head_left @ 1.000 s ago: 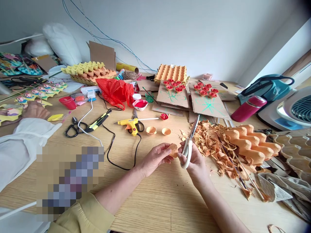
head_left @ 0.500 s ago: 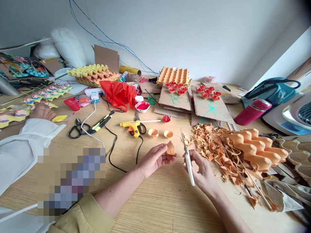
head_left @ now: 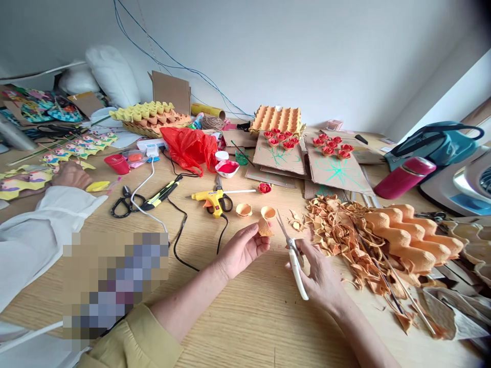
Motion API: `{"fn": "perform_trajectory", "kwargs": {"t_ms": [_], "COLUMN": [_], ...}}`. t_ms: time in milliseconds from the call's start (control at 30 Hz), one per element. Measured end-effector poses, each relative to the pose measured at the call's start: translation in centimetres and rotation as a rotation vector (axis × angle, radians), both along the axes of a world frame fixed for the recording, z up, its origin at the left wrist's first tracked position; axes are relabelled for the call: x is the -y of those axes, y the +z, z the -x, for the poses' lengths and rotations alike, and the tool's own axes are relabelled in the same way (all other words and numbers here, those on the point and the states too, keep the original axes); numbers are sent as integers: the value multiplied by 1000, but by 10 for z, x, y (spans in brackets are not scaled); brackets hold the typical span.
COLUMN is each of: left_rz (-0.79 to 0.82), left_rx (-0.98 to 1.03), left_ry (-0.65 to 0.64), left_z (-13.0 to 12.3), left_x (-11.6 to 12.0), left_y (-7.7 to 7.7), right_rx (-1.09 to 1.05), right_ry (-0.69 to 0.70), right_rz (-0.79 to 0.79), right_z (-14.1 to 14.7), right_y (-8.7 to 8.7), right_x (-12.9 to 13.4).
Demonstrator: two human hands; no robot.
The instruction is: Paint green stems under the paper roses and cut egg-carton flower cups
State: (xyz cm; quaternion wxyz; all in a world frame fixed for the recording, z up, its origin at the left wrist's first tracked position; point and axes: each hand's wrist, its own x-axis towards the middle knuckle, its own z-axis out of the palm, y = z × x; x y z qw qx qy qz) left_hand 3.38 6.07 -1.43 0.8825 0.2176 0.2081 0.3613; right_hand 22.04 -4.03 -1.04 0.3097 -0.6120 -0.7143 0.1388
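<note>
Between thumb and fingers, my left hand (head_left: 243, 249) pinches a small orange piece of egg carton (head_left: 265, 228). A pair of white-handled scissors (head_left: 294, 258) is in my right hand (head_left: 318, 273), blades pointing up and away, a short gap from the carton piece. Just beyond my left hand stand two orange carton cups (head_left: 244, 210); the carton piece partly overlaps the right one in view. Farther back are a red paper flower (head_left: 264, 188) and a yellow glue gun (head_left: 209, 197). To the right of the scissors lies a heap of orange carton scraps (head_left: 333, 225).
An orange egg tray (head_left: 414, 235) rests beyond the scraps. Cardboard sheets (head_left: 282, 156) with red flowers lie at the back. Black-handled scissors (head_left: 128, 202), a cutter knife and cords are on the left. A co-worker's hand (head_left: 71, 176) touches painted carton strips at far left. A pink bottle (head_left: 404, 178) lies right.
My left hand has shifted slightly left with the carton piece, which has turned and tilted. The scissors have swung so their tips point farther left, and their blades now show a narrow gap.
</note>
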Motion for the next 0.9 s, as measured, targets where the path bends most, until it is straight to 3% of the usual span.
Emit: {"fn": "perform_trajectory", "kwargs": {"t_ms": [133, 233, 433, 600, 900], "left_rz": [145, 159, -28, -169, -292], "left_rx": [3, -5, -27, -71, -161], "left_ry": [-17, -15, -40, -22, 26], "left_z": [0, -1, -1, -2, -1], "left_x": [-1, -1, 1, 4, 4], "left_y": [5, 4, -4, -2, -6], "right_rx": [47, 101, 143, 153, 182], "right_ry": [9, 27, 12, 2, 6], "right_rz": [-39, -39, -13, -1, -42], "right_z": [0, 1, 2, 2, 3], "right_y": [1, 2, 1, 1, 3], "right_x": [1, 1, 1, 1, 2]}}
